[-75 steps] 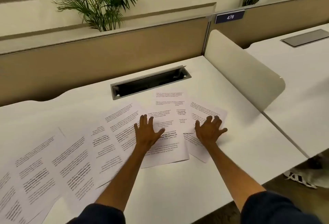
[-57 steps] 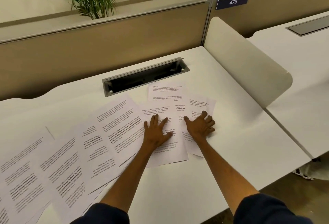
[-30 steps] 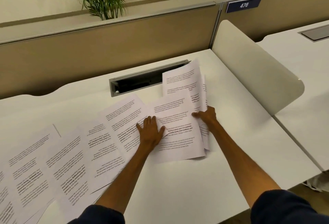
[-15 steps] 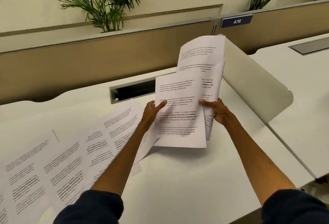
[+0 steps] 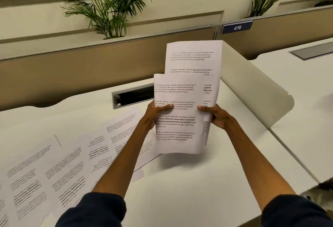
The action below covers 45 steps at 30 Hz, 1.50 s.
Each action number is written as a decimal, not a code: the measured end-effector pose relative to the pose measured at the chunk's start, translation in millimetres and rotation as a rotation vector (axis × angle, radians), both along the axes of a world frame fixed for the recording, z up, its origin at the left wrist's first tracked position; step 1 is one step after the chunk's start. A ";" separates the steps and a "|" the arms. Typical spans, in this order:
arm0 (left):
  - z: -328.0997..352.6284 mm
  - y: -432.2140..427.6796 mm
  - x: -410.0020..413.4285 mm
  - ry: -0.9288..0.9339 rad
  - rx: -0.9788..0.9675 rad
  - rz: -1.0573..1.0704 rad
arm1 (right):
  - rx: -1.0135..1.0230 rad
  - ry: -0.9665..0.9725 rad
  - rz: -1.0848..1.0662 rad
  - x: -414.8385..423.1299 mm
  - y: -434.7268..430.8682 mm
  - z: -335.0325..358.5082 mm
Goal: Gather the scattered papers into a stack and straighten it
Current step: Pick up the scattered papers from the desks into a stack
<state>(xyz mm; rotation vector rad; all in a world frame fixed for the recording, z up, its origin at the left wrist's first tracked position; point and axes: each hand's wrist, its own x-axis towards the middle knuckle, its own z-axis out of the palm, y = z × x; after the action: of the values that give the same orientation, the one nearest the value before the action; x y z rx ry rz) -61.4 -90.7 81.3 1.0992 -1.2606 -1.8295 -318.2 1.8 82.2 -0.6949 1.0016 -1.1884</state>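
Head view shows a few sheets [image 5: 177, 118] held upright above the table [image 5: 189, 187], middle of the frame. Left hand [image 5: 155, 113] is closed on their left edge, thumb across the print; right hand [image 5: 217, 116] is closed on the right edge. How many sheets are in the bundle cannot be told, perhaps three. They are uneven: the rear one stands well above the front one, and another edge peeks out at lower right.

Paper like this is light, thin and limp. It bows when held by one side and slips sheet over sheet, so a loose grip on both long edges near the middle suits it, letting the sheets drop level when tapped on the table. Pinching hard would crease it.

Half a second ago the bundle was lower and tilted, with the left thumb just reaching it; it is now raised and square to the camera. More papers [image 5: 59, 169] lie spread over the lower left of the table, not gathered yet
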 end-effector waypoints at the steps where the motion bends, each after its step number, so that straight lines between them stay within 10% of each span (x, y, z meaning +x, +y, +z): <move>1: 0.4 -0.4 3.2 -0.034 -0.033 0.018 | -0.009 0.017 -0.010 3.0 -0.1 -0.9; 8: -1.9 4.2 19.0 -0.185 -0.243 0.091 | -0.120 0.437 -0.349 32.6 -3.9 -12.5; 21: -21.9 10.5 66.7 0.041 -0.046 0.103 | -0.093 0.243 -0.076 40.5 10.3 -13.3; 31: -6.2 11.4 67.5 -0.126 -0.168 -0.086 | -0.095 0.192 0.081 39.7 13.3 -7.8; 45: -7.6 21.7 54.0 -0.180 -0.178 0.064 | -0.144 0.404 -0.339 85.9 21.2 -15.4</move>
<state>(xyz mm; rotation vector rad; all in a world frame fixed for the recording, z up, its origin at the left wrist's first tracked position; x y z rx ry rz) -7.4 -68.9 73.7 1.2111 -1.4440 -1.5658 -232.3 22.9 66.9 -0.9280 1.4225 -1.4580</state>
